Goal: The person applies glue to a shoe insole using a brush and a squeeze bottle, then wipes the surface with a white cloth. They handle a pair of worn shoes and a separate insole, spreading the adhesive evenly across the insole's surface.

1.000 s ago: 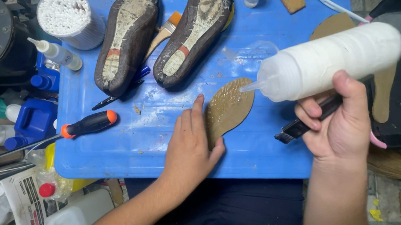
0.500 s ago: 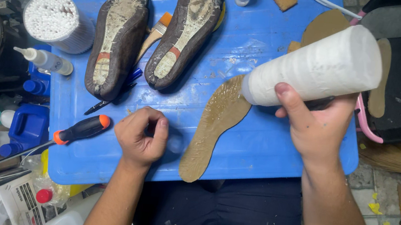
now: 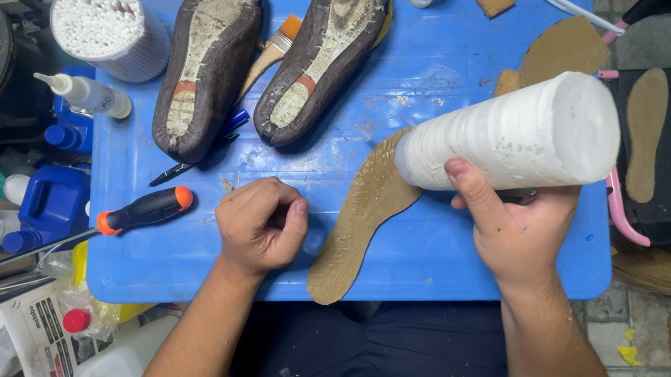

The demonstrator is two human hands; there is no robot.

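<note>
Insole (image 3: 362, 217) overhangs the board's (image 3: 445, 260) near edge between curled left-hand fingers (image 3: 270, 210) and right-hand fingers (image 3: 477, 198) clamped on the bottle (image 3: 518, 134)

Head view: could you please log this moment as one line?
right hand: holds white bottle, nozzle on insole | left hand: fisted on blue board, beside insole | screwdriver: left of it

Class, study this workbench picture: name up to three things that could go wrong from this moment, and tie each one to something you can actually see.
1. The right hand tilts the big white bottle over the tan insole; too much might spill onto the blue board.
2. The left hand, fisted beside the insole, could get smeared.
3. The screwdriver lies near the board's edge and might roll off.
</note>
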